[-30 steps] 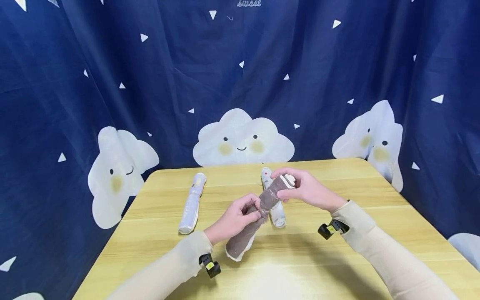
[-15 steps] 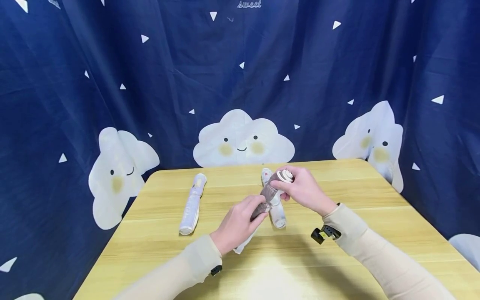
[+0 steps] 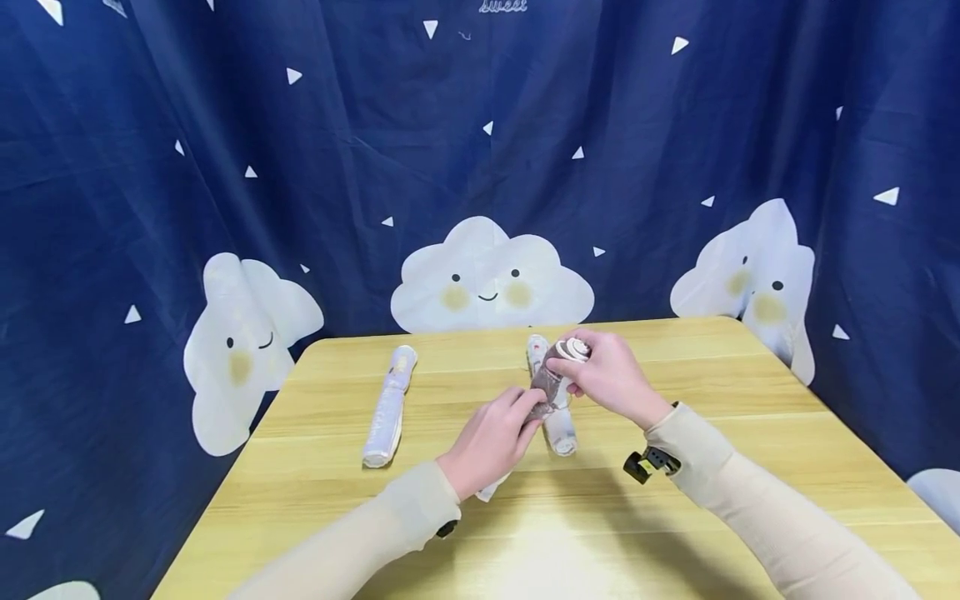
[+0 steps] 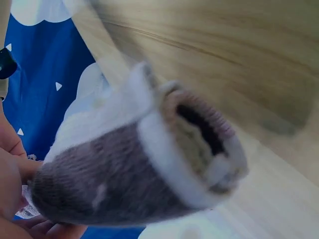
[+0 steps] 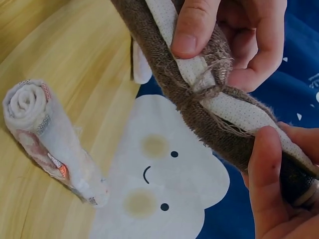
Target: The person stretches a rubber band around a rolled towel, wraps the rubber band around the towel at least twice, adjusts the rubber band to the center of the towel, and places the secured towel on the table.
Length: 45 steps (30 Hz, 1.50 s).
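A rolled brown towel [image 3: 550,383] with white edging is held at a slant above the table. My left hand [image 3: 483,442] grips it around the middle, and the lower end sticks out below the palm. My right hand [image 3: 618,383] holds the upper end, where a white spiral shows between thumb and fingers. In the right wrist view, frayed brown threads [image 5: 209,82] cross the towel's narrowed waist between the two thumbs. The left wrist view shows the towel's hollow lower end. Behind it lies a whitish rolled towel [image 3: 560,432], partly covered by the held one.
Another rolled towel [image 3: 387,408], pale lilac, lies to the left on the wooden table [image 3: 300,500]. A dark blue curtain [image 3: 337,125] with white clouds and triangles stands behind the table and along both sides.
My left hand has turned over the brown towel and slid up toward the right hand. The towel has tilted so its spiral end faces me more. The other rolls stay put.
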### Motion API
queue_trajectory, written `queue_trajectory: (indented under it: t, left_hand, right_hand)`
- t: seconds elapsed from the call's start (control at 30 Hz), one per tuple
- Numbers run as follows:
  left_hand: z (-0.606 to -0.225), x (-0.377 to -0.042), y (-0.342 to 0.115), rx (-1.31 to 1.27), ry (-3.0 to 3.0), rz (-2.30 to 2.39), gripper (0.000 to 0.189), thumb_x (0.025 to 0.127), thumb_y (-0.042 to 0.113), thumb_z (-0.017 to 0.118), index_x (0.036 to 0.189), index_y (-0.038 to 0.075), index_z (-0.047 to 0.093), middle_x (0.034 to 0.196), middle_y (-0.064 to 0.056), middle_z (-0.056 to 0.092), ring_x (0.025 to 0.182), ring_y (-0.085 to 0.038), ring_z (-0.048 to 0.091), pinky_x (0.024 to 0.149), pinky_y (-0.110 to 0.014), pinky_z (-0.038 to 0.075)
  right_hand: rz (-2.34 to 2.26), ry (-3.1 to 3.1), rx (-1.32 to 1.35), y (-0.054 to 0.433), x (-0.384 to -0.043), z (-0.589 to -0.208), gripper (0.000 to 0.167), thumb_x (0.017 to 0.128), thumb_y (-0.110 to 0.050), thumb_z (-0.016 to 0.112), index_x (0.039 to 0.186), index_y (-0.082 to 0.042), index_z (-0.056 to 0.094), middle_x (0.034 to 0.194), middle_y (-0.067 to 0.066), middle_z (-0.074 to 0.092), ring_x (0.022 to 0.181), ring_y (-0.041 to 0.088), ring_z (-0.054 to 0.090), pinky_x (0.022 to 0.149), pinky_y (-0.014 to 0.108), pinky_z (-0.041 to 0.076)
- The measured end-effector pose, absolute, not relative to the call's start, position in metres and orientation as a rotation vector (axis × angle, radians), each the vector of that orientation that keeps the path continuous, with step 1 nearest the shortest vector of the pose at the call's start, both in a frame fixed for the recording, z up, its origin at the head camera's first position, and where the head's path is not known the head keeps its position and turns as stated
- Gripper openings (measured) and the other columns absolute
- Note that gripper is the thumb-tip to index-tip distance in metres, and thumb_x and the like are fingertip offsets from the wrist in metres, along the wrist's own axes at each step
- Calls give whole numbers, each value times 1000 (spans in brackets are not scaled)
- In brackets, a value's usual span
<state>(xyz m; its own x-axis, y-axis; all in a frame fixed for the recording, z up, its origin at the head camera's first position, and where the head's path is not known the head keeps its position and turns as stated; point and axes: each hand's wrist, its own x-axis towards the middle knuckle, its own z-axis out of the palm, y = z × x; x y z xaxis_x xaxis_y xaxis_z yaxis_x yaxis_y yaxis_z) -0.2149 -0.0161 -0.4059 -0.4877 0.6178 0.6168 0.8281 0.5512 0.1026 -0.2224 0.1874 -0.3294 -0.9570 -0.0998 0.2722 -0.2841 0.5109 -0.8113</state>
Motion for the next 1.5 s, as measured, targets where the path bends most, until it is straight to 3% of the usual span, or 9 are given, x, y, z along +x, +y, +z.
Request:
queue_trajectory:
  t: [0.3, 0.8, 0.93, 1.03, 1.23, 1.33, 1.5]
  left_hand:
    - [-410, -216, -10, -1209, -2293, -560, 2, 100, 13, 60, 99, 13, 58, 92, 1, 54, 70, -6, 49, 59, -14, 43]
    - [-419, -220, -17, -1354, -2234, -619, 13, 93, 11, 62, 88, 16, 51, 98, 3, 53, 72, -3, 48, 61, -10, 41]
    - [-416, -223, -23, -1324, -2345, -917, 13, 94, 13, 65, 92, 19, 53, 94, 6, 55, 74, -5, 49, 60, -15, 43]
    - [-415, -223, -27, -1300, -2407, -1267, 14, 95, 14, 67, 97, 20, 55, 91, 7, 54, 77, -7, 53, 64, -20, 50]
    - [-412, -219, -29, -1201, -2450, -1706, 14, 97, 13, 65, 104, 18, 54, 109, -3, 64, 91, -14, 67, 76, -30, 59]
    - [-412, -216, -29, -1175, -2437, -1612, 18, 97, 12, 65, 109, 18, 53, 110, -3, 63, 89, -13, 64, 75, -28, 58]
    - [-414, -211, -24, -1215, -2320, -1118, 28, 95, 21, 69, 119, 17, 55, 111, 1, 60, 90, -8, 60, 73, -18, 54]
  right_hand:
    - [1428, -2589, 319, 193, -228, -329, 17, 86, -17, 78, 96, -6, 70, 75, 9, 70, 56, 23, 67, 53, 34, 58]
    - [1560, -2634, 280, 210, -234, -335, 21, 86, -19, 79, 93, -2, 71, 73, 8, 69, 53, 18, 63, 52, 33, 56]
    - [1567, -2649, 318, 212, -233, -335, 23, 87, -26, 78, 95, -6, 70, 70, 6, 66, 50, 17, 58, 48, 30, 52]
    - [1588, -2631, 446, 215, -231, -336, 26, 88, -30, 77, 104, -11, 70, 75, 7, 66, 52, 20, 59, 49, 31, 52]
    - [1807, -2504, 815, 221, -231, -335, 44, 91, -15, 74, 132, -13, 60, 93, 14, 66, 65, 24, 63, 60, 32, 55]
    - [1819, -2509, 794, 220, -234, -336, 41, 90, -14, 75, 129, -11, 61, 90, 13, 67, 64, 22, 63, 60, 31, 55]
    - [1680, -2543, 582, 211, -236, -334, 27, 88, -24, 78, 109, -10, 67, 77, 8, 67, 59, 21, 62, 56, 34, 55]
